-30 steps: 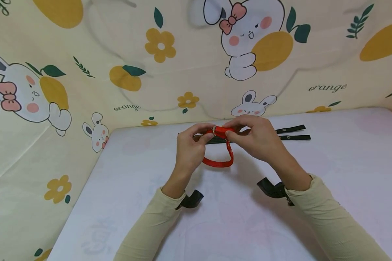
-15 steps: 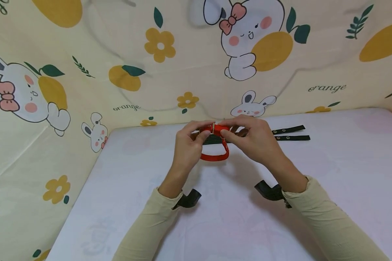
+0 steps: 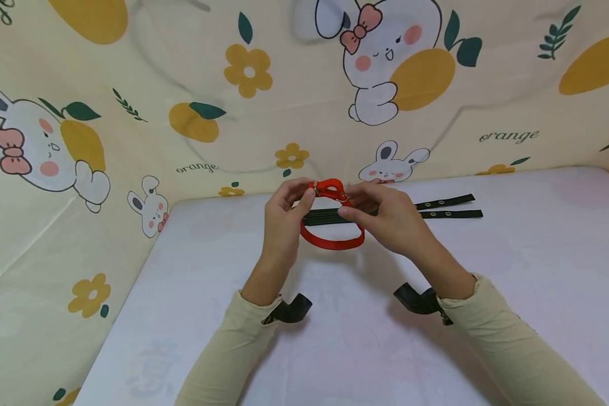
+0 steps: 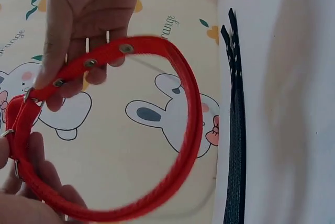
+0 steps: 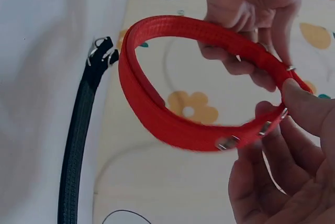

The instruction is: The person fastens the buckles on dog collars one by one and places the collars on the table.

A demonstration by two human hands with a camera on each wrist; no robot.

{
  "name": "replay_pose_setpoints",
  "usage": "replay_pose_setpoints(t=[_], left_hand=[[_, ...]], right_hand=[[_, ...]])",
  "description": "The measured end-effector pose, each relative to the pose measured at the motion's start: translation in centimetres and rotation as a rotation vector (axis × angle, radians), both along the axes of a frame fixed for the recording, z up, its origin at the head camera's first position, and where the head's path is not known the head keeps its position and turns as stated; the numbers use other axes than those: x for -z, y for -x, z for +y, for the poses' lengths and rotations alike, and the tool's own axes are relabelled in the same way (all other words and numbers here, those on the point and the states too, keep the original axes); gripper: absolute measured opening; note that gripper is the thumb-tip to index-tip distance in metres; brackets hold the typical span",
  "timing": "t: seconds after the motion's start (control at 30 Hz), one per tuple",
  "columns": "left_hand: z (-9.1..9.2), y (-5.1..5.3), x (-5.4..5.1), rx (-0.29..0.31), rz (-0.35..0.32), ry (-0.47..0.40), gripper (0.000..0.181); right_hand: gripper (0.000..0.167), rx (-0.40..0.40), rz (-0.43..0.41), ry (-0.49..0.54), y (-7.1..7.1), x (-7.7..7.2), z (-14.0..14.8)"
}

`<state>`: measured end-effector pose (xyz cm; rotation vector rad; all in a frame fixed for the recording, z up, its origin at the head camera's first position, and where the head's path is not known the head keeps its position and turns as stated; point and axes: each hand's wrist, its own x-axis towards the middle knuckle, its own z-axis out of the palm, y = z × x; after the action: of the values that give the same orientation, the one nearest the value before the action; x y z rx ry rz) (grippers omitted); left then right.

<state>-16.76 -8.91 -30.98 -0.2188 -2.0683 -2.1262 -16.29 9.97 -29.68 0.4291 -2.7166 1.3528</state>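
Observation:
A red dog collar (image 3: 333,244) with metal eyelets hangs as a ring between both hands, above the white table. My left hand (image 3: 283,220) pinches it near the buckle (image 3: 313,189) with thumb and fingers. On the other side, my right hand (image 3: 393,220) grips the band between thumb and fingers. A short stretch of strap arches up in a small loop (image 3: 331,183) between the hands. In the left wrist view the collar (image 4: 192,109) shows its eyelets and metal rings. The right wrist view shows the collar (image 5: 152,114) too, fingers covering part of its buckle end.
Black collars (image 3: 451,214) with eyelets lie side by side along the table's far edge, behind the hands. Their buckle ends (image 5: 102,54) show in the right wrist view. A cartoon-printed cloth (image 3: 284,113) rises behind the white table (image 3: 345,338).
My hands have drawn slightly apart, the left shifting left. The strap by the buckle, flat between the fingers before, now bows upward in a loop, and the collar's ring has widened.

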Motion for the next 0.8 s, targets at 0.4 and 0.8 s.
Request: replay_pose_setpoints(t=[0.4,0.8], left_hand=[[0.2,-0.2,0.0,0.065,0.013,0.032,0.027],[0.3,-0.1,0.1,0.057,0.002,-0.011,0.022]], right_hand=[[0.038,0.058,0.044,0.053,-0.4,0.0,-0.3],[0.033,0.087,0.055,0.026,-0.2,-0.7,1.1]])
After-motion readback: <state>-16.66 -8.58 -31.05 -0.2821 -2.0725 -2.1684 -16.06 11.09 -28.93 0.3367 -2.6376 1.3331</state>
